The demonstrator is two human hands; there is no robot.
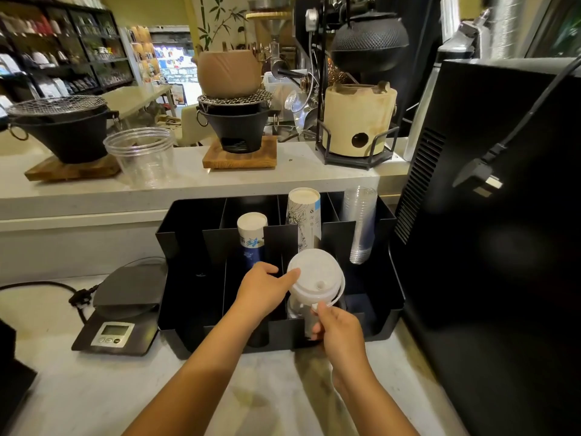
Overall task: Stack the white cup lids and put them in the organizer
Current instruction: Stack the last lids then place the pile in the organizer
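Note:
A stack of white cup lids (pixel 314 276) tilts over a front middle compartment of the black organizer (pixel 188 278), its top face turned toward me. My left hand (pixel 262 289) touches the stack's left rim with thumb and fingers. My right hand (pixel 338 333) pinches the stack's lower edge from below. Under the lids a clear plastic piece (pixel 297 306) sits in the same compartment; I cannot tell what it is.
In the organizer stand two paper cup stacks (pixel 303 215) (pixel 251 231) and clear plastic cups (pixel 360 221). A digital scale (pixel 122 309) with a black cord lies to the left. A tall black machine (pixel 490 215) stands right. Stoves, pots and a clear container (pixel 141 152) line the raised shelf.

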